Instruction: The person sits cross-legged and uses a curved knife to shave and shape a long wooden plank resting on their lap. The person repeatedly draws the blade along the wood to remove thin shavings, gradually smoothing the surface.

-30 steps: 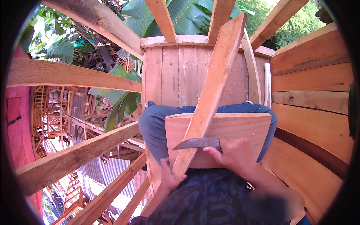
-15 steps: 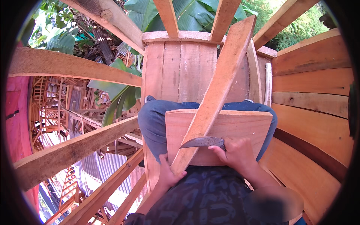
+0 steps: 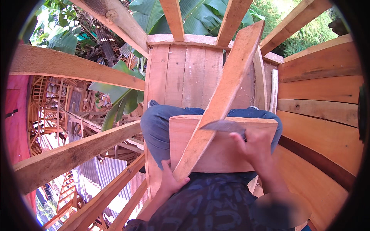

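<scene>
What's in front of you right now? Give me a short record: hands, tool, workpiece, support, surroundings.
Left hand: grips the near end of the wooden strip
Right hand: holds the knife
Blade: points left, its tip over the strip; slightly blurred, contact unclear
Strip: slants across the board, far end to the upper right
Board: rests across the thighs, in blue jeans
Right side: plank wall
Beyond railings: banana leaves
</scene>
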{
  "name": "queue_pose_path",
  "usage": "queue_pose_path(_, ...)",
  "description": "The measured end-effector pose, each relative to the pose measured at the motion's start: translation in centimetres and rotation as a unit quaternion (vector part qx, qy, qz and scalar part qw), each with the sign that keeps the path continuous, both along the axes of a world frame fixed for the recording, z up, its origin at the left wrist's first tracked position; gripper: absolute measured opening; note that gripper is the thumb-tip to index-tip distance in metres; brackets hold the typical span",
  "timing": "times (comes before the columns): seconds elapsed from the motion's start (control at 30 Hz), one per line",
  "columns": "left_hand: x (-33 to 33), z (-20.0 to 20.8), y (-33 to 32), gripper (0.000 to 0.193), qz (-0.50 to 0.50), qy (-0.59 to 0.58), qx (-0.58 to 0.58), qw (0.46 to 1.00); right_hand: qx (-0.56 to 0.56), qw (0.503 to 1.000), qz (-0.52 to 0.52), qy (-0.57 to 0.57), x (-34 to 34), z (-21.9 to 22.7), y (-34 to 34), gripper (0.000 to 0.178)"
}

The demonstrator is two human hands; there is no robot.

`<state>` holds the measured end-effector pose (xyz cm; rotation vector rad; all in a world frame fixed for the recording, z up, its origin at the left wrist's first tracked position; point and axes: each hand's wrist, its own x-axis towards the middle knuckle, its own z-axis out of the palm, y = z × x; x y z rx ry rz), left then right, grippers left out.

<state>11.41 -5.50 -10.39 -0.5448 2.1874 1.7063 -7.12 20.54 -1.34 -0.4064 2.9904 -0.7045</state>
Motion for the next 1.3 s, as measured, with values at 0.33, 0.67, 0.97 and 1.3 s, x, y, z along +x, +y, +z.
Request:
queue_pose_path(0.33,0.2,0.4,-0.1,0.100,-0.002,0.005,-0.026,1.000,-0.053,0.983,-0.176,0.002,-4.5,-0.2,2.9,0.052)
queue_pose_path(0.67,0.6,-0.5,0.0,0.101,0.013,0.015,-0.007,1.000,0.028,0.997,-0.036,0.057,-5.1,0.4,1.7,0.058)
queue_pose_path(0.97,-0.5,1.0,0.1,0.096,-0.023,-0.009,-0.040,0.999,0.043,0.996,0.074,-0.006,-2.5,1.5,0.2,0.059)
queue_pose_path(1.3,-1.5,2.7,1.2,0.098,-0.028,-0.015,-0.106,0.994,0.074,0.996,0.029,-0.037,-2.0,2.0,2.2,0.057)
